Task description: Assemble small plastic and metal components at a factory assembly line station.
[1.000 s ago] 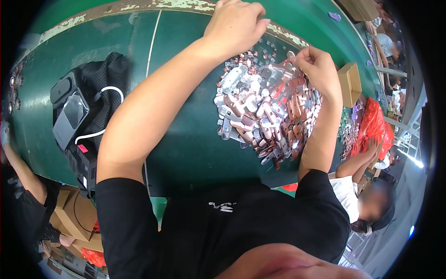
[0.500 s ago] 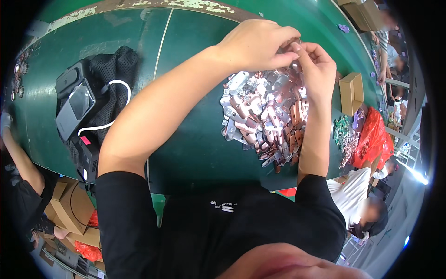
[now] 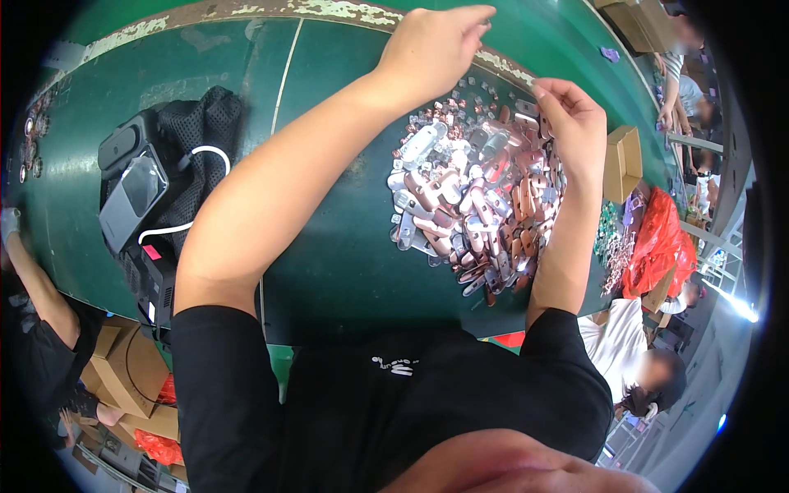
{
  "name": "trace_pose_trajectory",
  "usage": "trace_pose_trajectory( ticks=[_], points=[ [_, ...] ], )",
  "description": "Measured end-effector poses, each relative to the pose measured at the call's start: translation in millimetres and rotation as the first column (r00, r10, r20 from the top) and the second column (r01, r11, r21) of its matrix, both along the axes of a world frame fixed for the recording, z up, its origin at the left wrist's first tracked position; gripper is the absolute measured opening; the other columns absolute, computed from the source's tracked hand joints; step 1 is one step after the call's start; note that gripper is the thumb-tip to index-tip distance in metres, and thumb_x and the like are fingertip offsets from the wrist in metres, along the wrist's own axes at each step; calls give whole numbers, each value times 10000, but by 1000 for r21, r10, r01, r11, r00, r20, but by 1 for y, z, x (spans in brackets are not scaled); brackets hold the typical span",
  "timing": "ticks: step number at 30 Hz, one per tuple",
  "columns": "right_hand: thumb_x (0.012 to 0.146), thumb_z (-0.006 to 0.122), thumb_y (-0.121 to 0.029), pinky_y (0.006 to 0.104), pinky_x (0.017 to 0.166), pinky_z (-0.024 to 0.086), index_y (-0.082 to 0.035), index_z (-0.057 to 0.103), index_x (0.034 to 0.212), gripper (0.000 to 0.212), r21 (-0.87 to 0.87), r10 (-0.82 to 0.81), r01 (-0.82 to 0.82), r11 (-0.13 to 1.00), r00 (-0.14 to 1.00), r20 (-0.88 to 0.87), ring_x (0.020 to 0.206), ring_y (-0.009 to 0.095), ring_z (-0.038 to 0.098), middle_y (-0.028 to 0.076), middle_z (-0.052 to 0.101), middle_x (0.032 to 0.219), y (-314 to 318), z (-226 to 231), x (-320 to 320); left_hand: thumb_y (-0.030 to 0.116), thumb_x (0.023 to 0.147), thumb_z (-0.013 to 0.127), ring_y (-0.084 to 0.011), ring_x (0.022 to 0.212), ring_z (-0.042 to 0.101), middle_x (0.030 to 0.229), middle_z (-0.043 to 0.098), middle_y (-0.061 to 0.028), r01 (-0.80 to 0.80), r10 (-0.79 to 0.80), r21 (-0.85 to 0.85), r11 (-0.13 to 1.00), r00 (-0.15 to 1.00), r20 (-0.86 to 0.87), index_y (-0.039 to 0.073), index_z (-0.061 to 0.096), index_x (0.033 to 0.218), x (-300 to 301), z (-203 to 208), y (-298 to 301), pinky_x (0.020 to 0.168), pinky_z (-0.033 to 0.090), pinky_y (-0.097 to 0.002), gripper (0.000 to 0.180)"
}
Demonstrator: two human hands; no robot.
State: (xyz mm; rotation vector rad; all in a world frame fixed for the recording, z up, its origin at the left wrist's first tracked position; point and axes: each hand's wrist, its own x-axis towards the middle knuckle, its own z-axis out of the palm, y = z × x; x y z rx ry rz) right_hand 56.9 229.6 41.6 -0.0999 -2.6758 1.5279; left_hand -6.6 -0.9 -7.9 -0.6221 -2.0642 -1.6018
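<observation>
My left hand (image 3: 433, 51) is raised over the far edge of the table, fingers stretched to the right, with nothing visible in them. To its right and nearer me, my right hand (image 3: 578, 123) has thumb and forefinger pinched together. Whatever those fingertips may hold is too small to make out. Below both hands lies a heap of small oblong metal and clear plastic pieces (image 3: 477, 201), rose-brown and silvery. Small shiny square bits (image 3: 460, 107) are scattered at the heap's far side. My right wrist passes along the heap's right edge and hides part of it.
On the green table (image 3: 329, 238) at left, a grey device (image 3: 131, 201) with a white cable rests on a black mesh bag (image 3: 215, 115). An open cardboard box (image 3: 622, 164) and a red plastic bag (image 3: 653, 242) stand at right. Other people work on both sides.
My hands, which were together over the heap's far side, are apart. The left has moved away toward the far edge; the right has shifted slightly right and nearer. More of the heap shows.
</observation>
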Motion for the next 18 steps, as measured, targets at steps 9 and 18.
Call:
trace_pose_trajectory(
  ticks=[9, 18],
  points=[
    [924, 724, -76, 245, 591, 475, 37, 731, 984, 128, 267, -20, -13, 964, 993, 119, 639, 63, 587, 26, 699, 755, -8, -18, 0, 134, 1007, 584, -332, 789, 747, 821, 730, -202, 98, -117, 70, 993, 922, 368, 4, 667, 1117, 11, 22, -12, 704, 563, -418, 189],
    [953, 673, -113, 278, 575, 466, 34, 705, 967, 152, 371, 39, -74, 926, 994, 101, 607, 77, 592, 49, 696, 708, -15, -17, 2, 97, 954, 621, -391, 874, 728, 919, 738, -231, 98, -101, 26, 995, 980, 171, -11, 671, 1108, 12, 13, -7, 779, 577, -442, 194]
  ],
)
